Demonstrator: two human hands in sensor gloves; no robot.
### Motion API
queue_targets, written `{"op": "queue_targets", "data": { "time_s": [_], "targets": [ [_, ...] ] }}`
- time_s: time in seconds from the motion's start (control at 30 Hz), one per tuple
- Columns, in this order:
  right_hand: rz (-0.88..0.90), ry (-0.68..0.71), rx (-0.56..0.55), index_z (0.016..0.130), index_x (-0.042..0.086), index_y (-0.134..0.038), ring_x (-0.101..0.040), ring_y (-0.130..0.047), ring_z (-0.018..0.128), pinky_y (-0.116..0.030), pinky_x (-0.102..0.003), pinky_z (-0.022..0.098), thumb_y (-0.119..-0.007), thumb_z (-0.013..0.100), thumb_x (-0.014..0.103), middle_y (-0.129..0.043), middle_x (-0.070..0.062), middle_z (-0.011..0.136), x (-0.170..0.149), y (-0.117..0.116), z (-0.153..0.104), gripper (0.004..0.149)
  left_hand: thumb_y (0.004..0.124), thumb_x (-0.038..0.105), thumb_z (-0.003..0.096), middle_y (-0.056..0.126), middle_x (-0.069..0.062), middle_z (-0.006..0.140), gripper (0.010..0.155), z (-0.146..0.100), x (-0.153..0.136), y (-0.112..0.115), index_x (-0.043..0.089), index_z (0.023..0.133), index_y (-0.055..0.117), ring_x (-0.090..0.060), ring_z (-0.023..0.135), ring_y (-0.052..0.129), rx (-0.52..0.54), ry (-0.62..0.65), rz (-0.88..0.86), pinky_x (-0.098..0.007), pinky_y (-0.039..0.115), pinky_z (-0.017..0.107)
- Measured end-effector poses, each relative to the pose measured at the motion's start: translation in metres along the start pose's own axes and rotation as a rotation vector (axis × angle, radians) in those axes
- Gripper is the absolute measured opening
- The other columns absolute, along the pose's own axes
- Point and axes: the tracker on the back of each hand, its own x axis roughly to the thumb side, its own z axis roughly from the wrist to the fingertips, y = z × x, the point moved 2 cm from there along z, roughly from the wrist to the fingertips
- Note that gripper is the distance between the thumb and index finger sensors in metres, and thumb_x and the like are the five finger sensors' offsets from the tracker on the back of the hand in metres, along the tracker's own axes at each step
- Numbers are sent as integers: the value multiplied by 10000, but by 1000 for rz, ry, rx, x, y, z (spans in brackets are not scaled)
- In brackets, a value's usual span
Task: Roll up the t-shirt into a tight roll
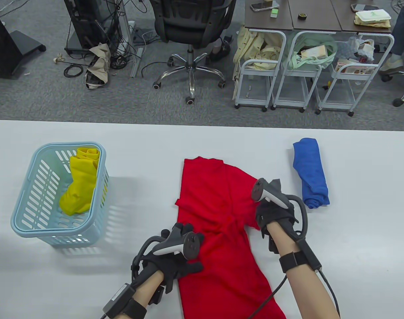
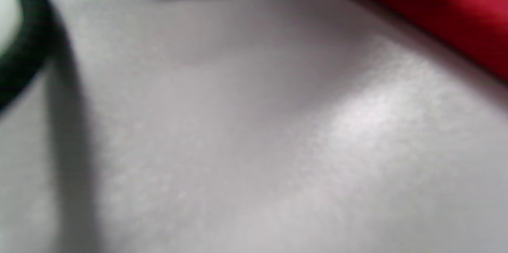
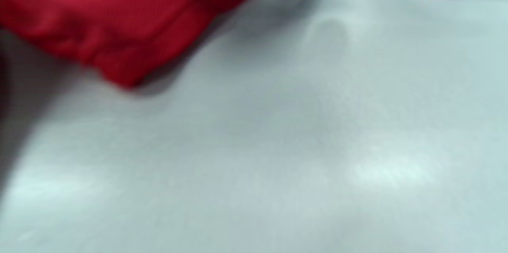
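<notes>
On the bench our red t-shirt lay flat, its long axis running away from us. Our right hand gripped its right edge, fingers hidden; our left hand rested spread on its left edge, nearer the hem.

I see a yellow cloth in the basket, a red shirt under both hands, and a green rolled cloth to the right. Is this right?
Not quite: the rolled cloth is blue, not green, as the table view shows. The rest holds: a yellow cloth lies in the basket, and the red shirt is under the left hand and right hand.
</notes>
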Motion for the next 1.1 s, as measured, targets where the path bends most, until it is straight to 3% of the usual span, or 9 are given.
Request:
{"op": "queue_targets", "data": {
  "time_s": [0.13,0.3,0.4,0.43,0.57,0.67,0.8,0.93,1.1],
  "targets": [
    [-50,137,-128,1159,224,-215,-456,-233,1116,-377,-619,737,-498,615,391,-207,-134,1202,7,0,-42,635,394,706,505,-144,-72,1157,802,4,2,-12,388,1091,-52,-402,1071,-60,68,37,-3,-644,119,761],
    [16,317,-13,1157,205,-259,-437,-283,1117,-418,-606,732,-517,609,380,-269,-145,1193,12,-37,-68,631,467,626,544,72,-22,1236,687,8,3,-41,436,1127,158,-354,1151,161,132,-25,36,-624,301,805],
    [14,336,-6,1145,175,-147,-456,-203,1102,-396,-613,733,-506,611,389,-177,-173,1180,11,-59,-83,678,528,593,544,621,-60,1216,631,-5,16,-79,352,1127,553,-333,1076,693,290,-188,198,-584,537,788],
    [-14,338,-10,1139,177,-123,-454,-179,1099,-388,-613,736,-504,609,390,-149,-171,1176,11,-59,-85,687,567,584,542,700,-42,1172,613,-6,20,-87,353,1109,592,-309,1028,764,314,-212,245,-562,590,773],
    [2,346,-38,1126,211,-44,-429,-48,1096,-280,-627,750,-469,619,387,-37,-132,1173,8,-52,-72,684,680,532,533,733,-17,1107,573,-1,34,-116,368,1078,614,-256,954,811,362,-189,247,-526,639,752],
    [108,409,-4,1131,242,-64,-402,-13,1104,-210,-642,745,-471,628,364,-48,-100,1187,12,-54,-58,659,732,490,526,712,-24,1097,571,15,42,-119,400,1071,588,-272,934,798,349,-102,147,-526,637,748],
    [52,363,31,1143,253,-140,-379,-103,1124,-262,-637,745,-479,619,370,-135,-79,1198,8,-62,-49,635,738,506,519,564,-54,1181,637,44,50,-109,450,1101,487,-306,1026,682,337,-103,195,-572,556,781],
    [64,305,13,1154,271,-232,-373,-136,1130,-284,-633,745,-484,618,372,-165,-59,1202,-4,-57,-44,600,683,453,550,676,-14,1102,432,54,58,-107,430,980,649,-271,964,754,469,-109,232,-571,559,780],
    [73,261,5,1150,270,-250,-377,-141,1128,-293,-628,745,-500,618,396,-162,-42,1198,-19,-56,-42,601,683,418,529,825,61,996,404,34,29,-117,374,928,737,-210,922,858,543,-330,513,-582,584,777]
  ]
}}
